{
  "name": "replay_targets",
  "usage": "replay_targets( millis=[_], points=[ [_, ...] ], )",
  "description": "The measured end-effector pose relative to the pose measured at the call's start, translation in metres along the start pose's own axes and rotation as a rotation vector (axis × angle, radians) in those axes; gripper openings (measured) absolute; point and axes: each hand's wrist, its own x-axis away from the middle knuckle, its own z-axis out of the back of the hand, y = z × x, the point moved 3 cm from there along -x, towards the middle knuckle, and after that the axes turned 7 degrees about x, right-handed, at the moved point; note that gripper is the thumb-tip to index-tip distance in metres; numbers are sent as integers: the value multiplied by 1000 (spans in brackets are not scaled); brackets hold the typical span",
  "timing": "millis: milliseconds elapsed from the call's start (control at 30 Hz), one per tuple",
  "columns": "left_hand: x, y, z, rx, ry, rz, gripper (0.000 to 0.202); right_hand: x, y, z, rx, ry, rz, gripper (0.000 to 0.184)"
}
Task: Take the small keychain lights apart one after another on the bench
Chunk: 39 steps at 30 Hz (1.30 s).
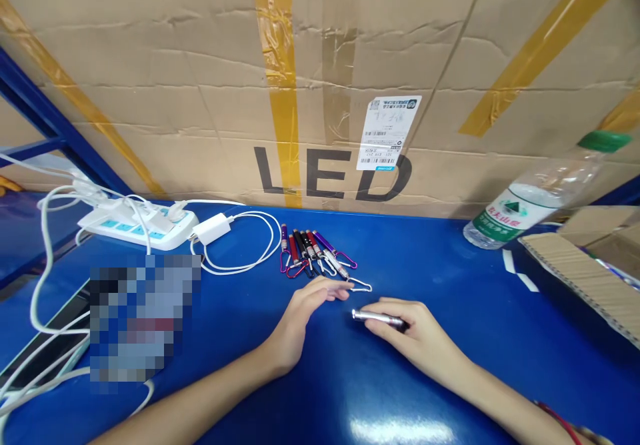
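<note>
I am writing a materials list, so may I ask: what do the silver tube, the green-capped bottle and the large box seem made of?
Silver tube: probably polished metal, given its bright highlights; coated plastic is possible.
Bottle: apparently clear, glossy plastic; its wall is see-through.
Box: matte brown cardboard, judging by its creases.

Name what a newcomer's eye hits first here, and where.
Bold black "LED" lettering on the cardboard box at the back hits first. Next comes the cluster of pen-shaped carabiner keychains at centre, with the right hand holding a silver tube nearer the camera. The green-capped water bottle stands out at right.
</note>
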Motion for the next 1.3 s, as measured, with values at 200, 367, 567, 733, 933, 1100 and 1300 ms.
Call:
replay_targets(
  millis=[200,367,567,733,933,1100,1300],
  points=[
    [0,2,-1,-31,4,6,40,0,-2,1,-13,3,20,20],
    [1,2,-2,-45,16,33,42,-1,2,-1,-9,10,-12,22],
    [5,6,-7,-38,25,29,41,0,-1,-3,-12,60,-36,24],
    [4,8,-9,-25,41,39,41,1,-7,-3,25,21,-32,31],
    [4,6,-7,-21,35,31,40,0,-3,-2,-11,53,-30,30],
    [5,5,-7,-34,20,19,39,1,-2,-3,-1,43,15,32],
    [4,4,-5,-43,4,20,39,3,-2,-2,10,27,26,32]
  ],
)
